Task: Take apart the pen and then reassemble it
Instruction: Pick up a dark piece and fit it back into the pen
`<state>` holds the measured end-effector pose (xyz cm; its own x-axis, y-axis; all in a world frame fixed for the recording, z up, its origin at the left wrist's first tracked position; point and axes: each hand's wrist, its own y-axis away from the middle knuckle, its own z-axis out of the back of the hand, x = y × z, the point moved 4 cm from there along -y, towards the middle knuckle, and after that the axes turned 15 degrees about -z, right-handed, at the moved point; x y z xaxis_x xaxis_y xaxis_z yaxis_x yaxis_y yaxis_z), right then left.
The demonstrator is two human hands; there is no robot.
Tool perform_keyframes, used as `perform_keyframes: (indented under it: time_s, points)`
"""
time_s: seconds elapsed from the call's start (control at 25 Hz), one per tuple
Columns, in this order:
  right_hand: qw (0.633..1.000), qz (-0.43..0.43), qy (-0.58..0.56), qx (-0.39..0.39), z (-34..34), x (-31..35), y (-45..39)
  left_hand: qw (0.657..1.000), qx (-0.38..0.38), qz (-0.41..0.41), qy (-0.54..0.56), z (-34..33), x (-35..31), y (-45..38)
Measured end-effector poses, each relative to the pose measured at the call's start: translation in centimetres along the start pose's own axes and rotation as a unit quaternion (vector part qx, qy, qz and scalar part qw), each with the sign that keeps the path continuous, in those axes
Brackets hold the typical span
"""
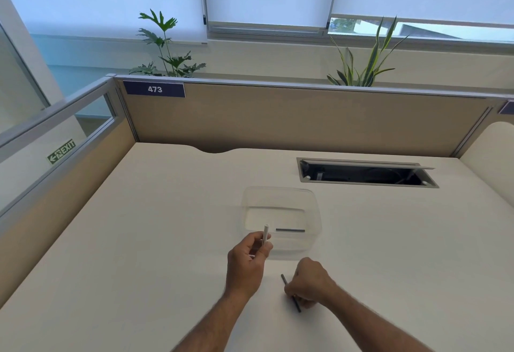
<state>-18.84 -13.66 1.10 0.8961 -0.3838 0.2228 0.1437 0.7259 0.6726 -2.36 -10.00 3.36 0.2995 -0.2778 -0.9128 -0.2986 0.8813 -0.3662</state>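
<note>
Pen parts are spread over the wide cream desk [139,240]. One thin dark rod [290,230] is seen lying in the clear plastic tray [311,198]. The white pen tube [266,233] is held upright by the closed left hand [246,264]. A thin dark stick [290,292] is pinched against the desk by the right hand [311,282].

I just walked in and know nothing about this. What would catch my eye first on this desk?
Probably the two bare hands low in the middle: the left hand holds a white pen barrel upright, while the right hand grips a thin dark rod down on the cream desk. Just beyond them sits a clear plastic container with another dark stick lying inside.
</note>
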Motion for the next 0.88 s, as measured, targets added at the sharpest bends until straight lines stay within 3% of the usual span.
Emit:
perform_keyframes:
  time_s: [0.12, 0.2, 0.44, 0.6, 0.88]
  points:
    - [0.993, 0.036, 0.089, -0.073, -0.2, 0.1, 0.3, 1.000, 0.001, -0.004, 0.000, 0.1, 0.0, 0.1]
    - [0.991, 0.060, 0.074, -0.091, 0.0, 0.2, 0.2, 1.000, 0.002, -0.003, 0.000, 0.1, 0.1, 0.1]
    - [0.976, 0.114, -0.186, 0.012, 2.9, 0.8, 1.2, 1.000, 0.006, -0.005, -0.009, 0.2, 0.3, 0.2]
    - [0.923, 0.175, -0.337, 0.066, 4.9, 1.0, 2.0, 1.000, 0.002, 0.000, -0.001, 0.1, 0.4, 0.1]
    - [0.799, 0.257, -0.544, 0.013, 7.7, 1.1, 3.7, 1.000, 0.021, -0.018, 0.009, -0.4, -0.4, 0.3]
